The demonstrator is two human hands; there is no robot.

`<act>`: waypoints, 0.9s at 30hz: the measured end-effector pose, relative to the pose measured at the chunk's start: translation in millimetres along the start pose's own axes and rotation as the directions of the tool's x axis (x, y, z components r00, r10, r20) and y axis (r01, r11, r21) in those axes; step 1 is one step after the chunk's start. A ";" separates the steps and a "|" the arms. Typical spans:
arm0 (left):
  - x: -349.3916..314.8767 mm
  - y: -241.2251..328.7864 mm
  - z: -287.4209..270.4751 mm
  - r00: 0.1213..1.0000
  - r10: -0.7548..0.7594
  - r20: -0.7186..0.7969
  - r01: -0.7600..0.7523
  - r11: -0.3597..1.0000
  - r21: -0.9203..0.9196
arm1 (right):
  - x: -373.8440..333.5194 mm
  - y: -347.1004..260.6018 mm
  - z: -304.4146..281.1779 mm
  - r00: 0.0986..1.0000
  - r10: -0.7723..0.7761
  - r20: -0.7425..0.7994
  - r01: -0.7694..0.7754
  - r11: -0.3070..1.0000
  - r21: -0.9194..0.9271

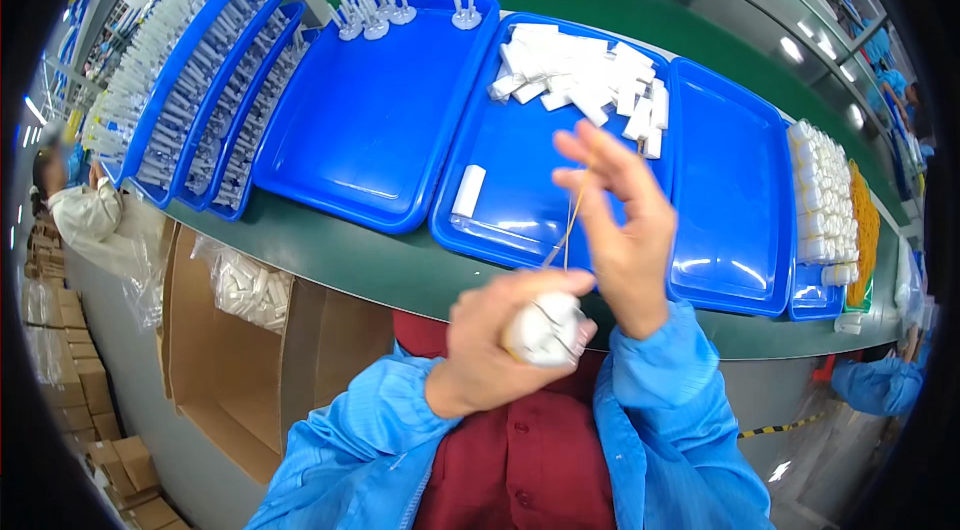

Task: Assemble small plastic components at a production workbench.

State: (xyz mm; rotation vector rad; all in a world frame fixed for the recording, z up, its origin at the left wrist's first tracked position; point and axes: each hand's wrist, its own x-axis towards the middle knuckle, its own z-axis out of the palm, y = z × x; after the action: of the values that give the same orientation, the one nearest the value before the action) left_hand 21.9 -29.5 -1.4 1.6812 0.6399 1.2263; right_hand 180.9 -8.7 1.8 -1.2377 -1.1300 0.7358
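L hand (482,338) grips white-cylinder bundle (546,332); R hand (628,230) pinches stretched rubber band (574,215). Bundle prob. light, slick; grip sides.

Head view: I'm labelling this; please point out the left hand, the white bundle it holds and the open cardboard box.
Left hand (482,330), head view: back of the hand.
White bundle (543,336), head view: end facing the camera.
Open cardboard box (225,370), head view: inner wall.
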 end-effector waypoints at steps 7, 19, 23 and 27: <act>3.6 -16.2 -15.7 0.991 -0.134 -0.006 0.130 0.948 0.292 | -20.7 -10.9 -25.0 0.930 -0.086 0.357 0.069 0.996 0.059; 12.8 -12.4 -42.6 0.667 -0.573 0.477 0.728 0.365 -0.580 | -34.3 -55.5 -46.1 0.603 -0.132 0.787 0.435 0.881 -0.186; -15.2 -18.1 -19.0 0.671 -0.579 0.463 0.731 0.409 -0.547 | -42.3 -47.8 -13.5 0.593 -0.536 0.600 0.770 0.595 -0.230; -9.8 -14.6 -17.2 0.655 -0.641 0.401 0.606 0.128 -0.785 | -44.4 -10.2 -10.9 0.860 -0.353 0.369 0.382 0.924 -0.007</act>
State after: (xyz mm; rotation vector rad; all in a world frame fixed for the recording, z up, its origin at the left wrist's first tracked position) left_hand 3.9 -24.8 -17.5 0.3287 0.4780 0.6771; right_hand 175.7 -55.2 0.8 -0.9255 -1.6628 0.6416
